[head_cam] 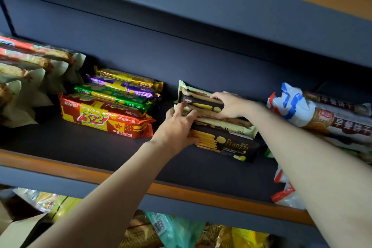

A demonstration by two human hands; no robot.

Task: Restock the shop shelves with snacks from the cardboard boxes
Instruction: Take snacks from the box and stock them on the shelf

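Probably a shop: dark shelves lined with rows of packaged biscuits.

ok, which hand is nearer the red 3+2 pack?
Left. The left hand is just right of the red 3+2 pack, gripping the Franzzi pack; the right hand is farther right.

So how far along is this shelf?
Done: the 3+2 biscuit packs sit in a neat row on the shelf, with breakfast biscuit packs stacked at right. In hand: both hands, left and right, are on the Franzzi cookie packs. Left: bare shelf in front; no cardboard boxes visible.
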